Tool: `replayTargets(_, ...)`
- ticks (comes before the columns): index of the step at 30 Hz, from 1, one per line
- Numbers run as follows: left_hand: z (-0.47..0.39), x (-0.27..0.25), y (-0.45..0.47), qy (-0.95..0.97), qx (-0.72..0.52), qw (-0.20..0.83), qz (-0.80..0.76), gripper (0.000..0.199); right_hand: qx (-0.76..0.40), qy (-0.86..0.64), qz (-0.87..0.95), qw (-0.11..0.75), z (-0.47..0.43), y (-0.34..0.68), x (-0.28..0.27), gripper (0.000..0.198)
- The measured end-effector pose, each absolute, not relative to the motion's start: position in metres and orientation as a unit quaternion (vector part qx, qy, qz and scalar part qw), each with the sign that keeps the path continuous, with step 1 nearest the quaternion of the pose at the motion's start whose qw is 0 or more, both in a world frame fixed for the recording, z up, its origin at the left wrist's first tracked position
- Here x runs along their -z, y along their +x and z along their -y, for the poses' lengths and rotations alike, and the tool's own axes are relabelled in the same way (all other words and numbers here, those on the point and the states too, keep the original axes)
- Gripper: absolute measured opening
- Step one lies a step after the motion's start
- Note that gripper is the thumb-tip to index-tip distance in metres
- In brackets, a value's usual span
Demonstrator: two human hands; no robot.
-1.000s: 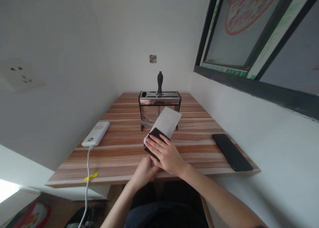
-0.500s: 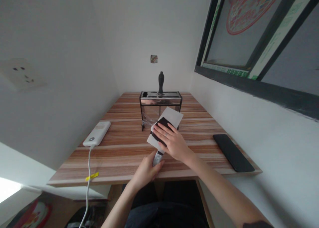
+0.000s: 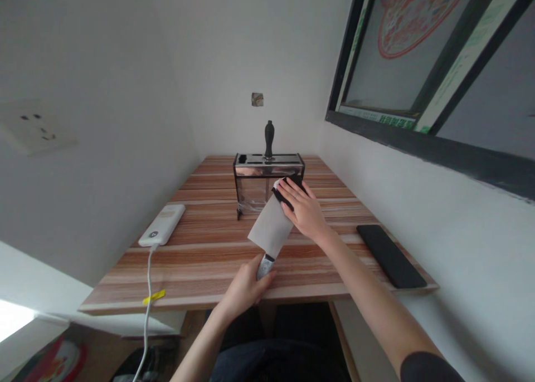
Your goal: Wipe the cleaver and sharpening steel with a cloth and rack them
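My left hand [image 3: 247, 282] is wrapped round the grey handle of a cleaver [image 3: 271, 226], whose broad pale blade points away from me, up and to the right. On the blade's far end my right hand [image 3: 306, 208] presses a black cloth [image 3: 287, 199], fingers laid over it; the cloth hides that end of the blade. Just behind stands a knife block [image 3: 270, 170] with a dark metal frame and clear sides. A black handle [image 3: 270, 140] sticks straight up out of its top.
On the wood-grain table [image 3: 200, 265] a white power bank [image 3: 162, 225] lies at the left, its white cable [image 3: 148, 293] running off the front edge past yellow tape [image 3: 154, 297]. A black phone [image 3: 390, 256] lies at the right, beneath a dark-framed window [image 3: 418, 127].
My right hand has slid the black cloth from the middle of the blade outward to its far end, uncovering the part near the handle. The left hand keeps its hold.
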State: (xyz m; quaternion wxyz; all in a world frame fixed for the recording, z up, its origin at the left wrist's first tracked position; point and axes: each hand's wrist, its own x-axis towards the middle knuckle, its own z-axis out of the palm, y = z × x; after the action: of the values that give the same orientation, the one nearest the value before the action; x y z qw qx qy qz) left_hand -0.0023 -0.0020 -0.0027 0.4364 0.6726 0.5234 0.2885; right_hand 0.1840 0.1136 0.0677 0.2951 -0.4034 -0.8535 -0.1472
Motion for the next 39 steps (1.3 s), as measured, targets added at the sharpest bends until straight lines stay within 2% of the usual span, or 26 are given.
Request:
replayTargets(8,0.002,0.003,-0.003,0.674,-0.293,0.433,-0.522,0.020,0.151,-0.391,0.860,0.290,-0.109,0.181,-0.066,0.048)
replayTargets(14,0.001,0.000,-0.003,0.666,-0.295,0.449,-0.518,0.020,0.133,-0.319,0.903,0.255,-0.091,0.177,-0.057,0.048)
replayTargets(27,-0.001,0.015,-0.003,0.670,-0.314,0.413,-0.532,0.015,0.055,-0.170,0.966,0.187,-0.057,0.169,-0.042,0.045)
replayTargets(39,-0.001,0.011,-0.002,0.665,-0.320,0.423,-0.526,0.018,0.088,-0.191,0.960,0.184,-0.066,0.162,-0.047,0.047)
